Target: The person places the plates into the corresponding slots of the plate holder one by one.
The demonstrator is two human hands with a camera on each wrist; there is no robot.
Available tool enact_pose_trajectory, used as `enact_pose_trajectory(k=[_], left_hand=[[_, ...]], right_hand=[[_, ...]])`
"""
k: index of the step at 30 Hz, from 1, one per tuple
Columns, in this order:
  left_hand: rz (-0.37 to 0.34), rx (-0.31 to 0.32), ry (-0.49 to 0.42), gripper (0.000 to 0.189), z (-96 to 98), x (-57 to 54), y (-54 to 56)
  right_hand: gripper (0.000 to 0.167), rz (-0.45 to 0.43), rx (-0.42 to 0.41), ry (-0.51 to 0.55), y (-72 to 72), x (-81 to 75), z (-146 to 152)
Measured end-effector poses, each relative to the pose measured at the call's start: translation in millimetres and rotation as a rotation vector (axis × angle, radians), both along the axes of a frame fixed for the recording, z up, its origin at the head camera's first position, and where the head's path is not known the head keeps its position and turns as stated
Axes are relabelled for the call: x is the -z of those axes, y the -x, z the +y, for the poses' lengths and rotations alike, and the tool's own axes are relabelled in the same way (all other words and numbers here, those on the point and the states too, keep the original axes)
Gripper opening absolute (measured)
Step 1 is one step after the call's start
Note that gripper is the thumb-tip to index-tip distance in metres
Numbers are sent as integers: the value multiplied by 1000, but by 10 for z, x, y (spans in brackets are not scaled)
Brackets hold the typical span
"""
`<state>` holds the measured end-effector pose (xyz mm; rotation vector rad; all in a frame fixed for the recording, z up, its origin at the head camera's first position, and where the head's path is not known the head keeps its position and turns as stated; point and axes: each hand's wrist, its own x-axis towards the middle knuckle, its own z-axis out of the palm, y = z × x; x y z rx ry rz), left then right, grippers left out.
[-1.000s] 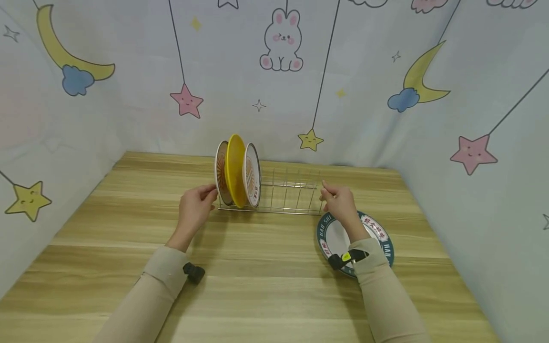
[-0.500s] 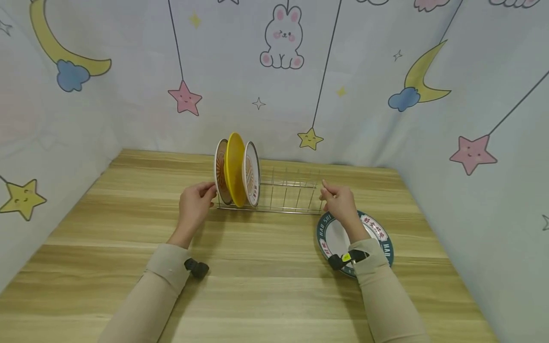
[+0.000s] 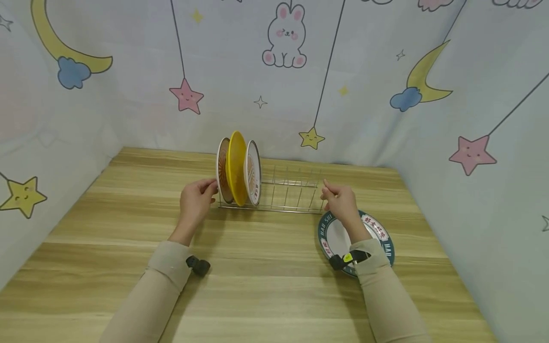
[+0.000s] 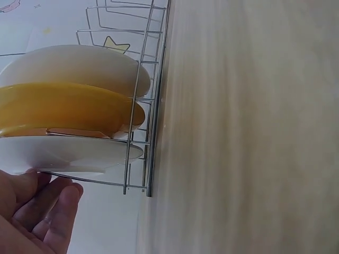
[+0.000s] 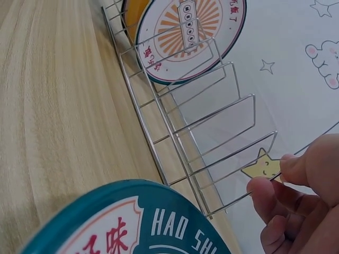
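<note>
Partly hidden by sleeve (image 3: 389, 297): green-rimmed plate (image 3: 336, 238) (right grip (image 3: 343, 202) pinches rack (image 5: 214, 114)).

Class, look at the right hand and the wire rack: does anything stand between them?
Nothing visible does. The right hand pinches the end wire of the wire rack directly. The teal-rimmed plate lies flat on the table beneath the right forearm, outside that contact.

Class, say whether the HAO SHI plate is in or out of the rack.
Out: the HAO SHI plate lies flat on the table, while three others stand in the rack.
</note>
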<state>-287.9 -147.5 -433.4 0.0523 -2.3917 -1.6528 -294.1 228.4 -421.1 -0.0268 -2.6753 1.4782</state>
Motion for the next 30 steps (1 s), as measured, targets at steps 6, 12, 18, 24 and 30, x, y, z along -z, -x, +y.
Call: enact_pose_trajectory(k=[6,12,18,24,30], left_hand=[[-8,-4,-18,29,6,-10,13],[8,-13,-24,27,17,-20,17],[22,-19,-36,26,27,-7,20],[29,-30,-37,25,10,11,19],[36,-30,-43,25,-4,7,24]], right_hand=[[38,8,-7,29,-16,15,15],[41,16,-33,48,-38,16,56],[46,-10,-38,42,-95,18,115],[53,-17,-57,35,-224,-21,162],[60,5,-98,-25,-363,-35,224]])
